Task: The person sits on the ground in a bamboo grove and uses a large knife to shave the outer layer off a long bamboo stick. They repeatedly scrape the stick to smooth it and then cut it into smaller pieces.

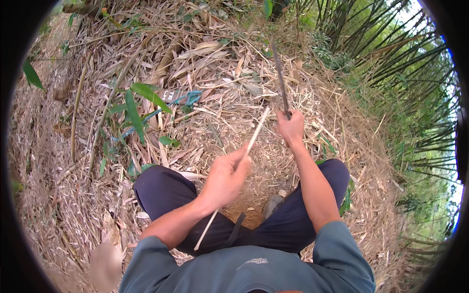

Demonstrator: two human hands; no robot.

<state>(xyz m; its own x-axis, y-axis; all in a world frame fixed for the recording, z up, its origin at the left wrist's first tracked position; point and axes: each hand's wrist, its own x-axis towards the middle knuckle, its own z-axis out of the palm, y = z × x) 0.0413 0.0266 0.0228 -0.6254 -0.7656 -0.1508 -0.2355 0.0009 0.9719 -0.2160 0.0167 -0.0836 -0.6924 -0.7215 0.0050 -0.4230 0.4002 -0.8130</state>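
Head view looks down on a person seated on a slope of dry bamboo leaves and straw, knees in dark trousers [166, 188] spread to either side of the lower middle of the frame. Just left of centre, the left hand [225, 177] is closed in a fist around a thin pale stick [257, 131]. That stick runs on a diagonal: its upper end points toward the upper right and stops near the right hand, while its lower end comes out below the fist and crosses the left thigh toward the lower middle of the frame. Right of and above the left hand, the right hand [290, 127] is wrapped tight around the lower end of a dark, slender blade or rod [281, 80], which rises from the fist toward the top centre of the frame; whether it is a knife or a dark stem I cannot tell. The pale stick's upper tip lies just beside the right fist, to its left; contact cannot be made out. The two hands are near each other but apart. In the upper left quarter, among the litter, lies a blue cord [188, 100], with green leaves [133, 110] in front of it. Green bamboo stems [405, 58] fill the right edge.
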